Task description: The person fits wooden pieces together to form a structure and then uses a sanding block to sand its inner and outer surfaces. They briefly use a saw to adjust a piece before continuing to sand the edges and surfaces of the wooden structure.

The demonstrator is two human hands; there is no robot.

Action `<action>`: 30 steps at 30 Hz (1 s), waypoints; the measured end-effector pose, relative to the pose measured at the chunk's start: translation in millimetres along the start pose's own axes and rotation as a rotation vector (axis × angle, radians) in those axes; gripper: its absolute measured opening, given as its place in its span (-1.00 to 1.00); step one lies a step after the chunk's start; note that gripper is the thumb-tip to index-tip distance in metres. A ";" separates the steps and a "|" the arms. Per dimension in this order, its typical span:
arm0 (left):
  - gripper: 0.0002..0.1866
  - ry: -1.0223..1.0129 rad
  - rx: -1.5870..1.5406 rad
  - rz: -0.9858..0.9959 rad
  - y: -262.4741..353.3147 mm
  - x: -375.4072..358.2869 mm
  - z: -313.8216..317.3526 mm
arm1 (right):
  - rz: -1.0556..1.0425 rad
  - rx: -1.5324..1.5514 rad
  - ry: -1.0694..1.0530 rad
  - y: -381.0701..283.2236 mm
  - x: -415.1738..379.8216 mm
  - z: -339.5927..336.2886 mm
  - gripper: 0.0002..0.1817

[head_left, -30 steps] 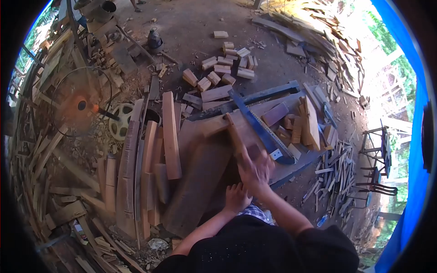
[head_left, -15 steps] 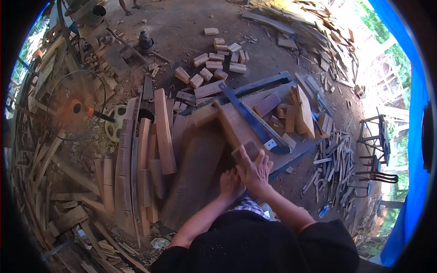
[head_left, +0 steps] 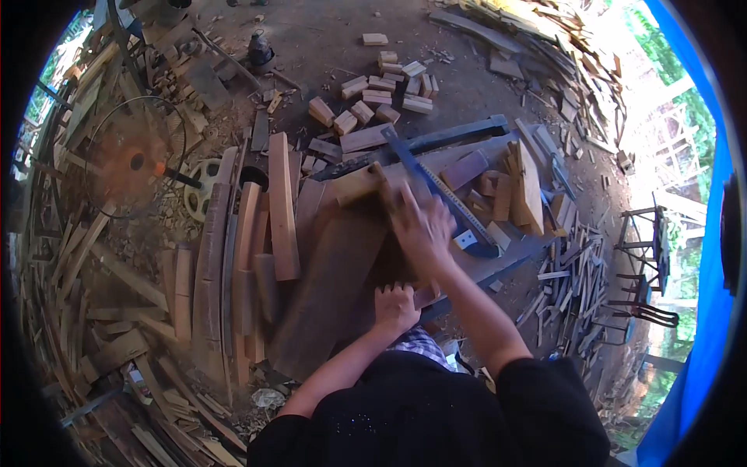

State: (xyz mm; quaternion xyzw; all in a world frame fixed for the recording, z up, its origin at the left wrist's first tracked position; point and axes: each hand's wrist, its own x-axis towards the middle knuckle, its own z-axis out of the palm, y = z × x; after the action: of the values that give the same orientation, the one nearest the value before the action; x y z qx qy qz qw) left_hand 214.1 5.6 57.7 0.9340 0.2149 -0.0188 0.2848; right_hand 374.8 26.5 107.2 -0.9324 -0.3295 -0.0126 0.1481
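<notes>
My left hand is closed at the near end of a wooden strip, its knuckles facing up. Further along the same strip, my right hand is stretched forward, palm down and smeared by motion. Beneath its fingertips is a blurred brown block, mostly covered by the hand. A wooden block lies at the strip's far end. To the left slopes a broad dark plank. Just right of my right hand lies a long blue tool with ruler-like markings.
A spinning fan stands at the left, near upright boards. Several cut wood blocks lie on the ground ahead. Scrap sticks are heaped at the right, beside a dark metal rack. Offcuts sit on the bench's right side.
My right hand has slid forward along the strip with the brown block, away from my left hand. My left hand stays at the near end. The whole view has shifted slightly.
</notes>
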 end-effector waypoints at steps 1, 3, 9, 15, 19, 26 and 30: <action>-0.61 0.043 -0.064 0.030 -3.0 -0.4 4.8 | 0.005 0.033 -0.056 15.6 -33.2 -12.2 -0.21; -0.55 0.077 -0.130 0.057 -4.1 -0.3 5.3 | 0.047 -0.033 -0.025 32.4 -89.5 -29.9 -0.20; -0.69 0.123 -0.141 0.082 -4.7 3.7 5.0 | -0.040 -0.070 0.074 -16.0 20.1 6.4 -0.20; -0.64 0.027 -0.112 0.051 -4.6 1.1 5.1 | -0.026 0.043 -0.006 -38.3 96.3 19.2 -0.27; -0.63 0.080 -0.141 0.089 -6.1 1.5 4.8 | -0.033 0.041 -0.062 18.1 -32.6 -10.1 -0.20; -0.63 0.078 -0.151 0.075 -5.9 3.7 6.0 | 0.001 -0.089 0.020 -2.0 -13.7 -3.0 -0.22; -0.69 0.124 -0.114 0.063 -5.1 1.6 6.7 | -0.001 0.000 0.062 -48.2 98.1 28.3 -0.29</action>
State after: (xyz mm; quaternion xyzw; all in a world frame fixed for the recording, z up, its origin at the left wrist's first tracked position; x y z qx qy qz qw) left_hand 214.1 6.4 49.2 0.9219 0.2035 0.0604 0.3241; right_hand 419.6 130.1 104.9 -0.9314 -0.3252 -0.0415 0.1584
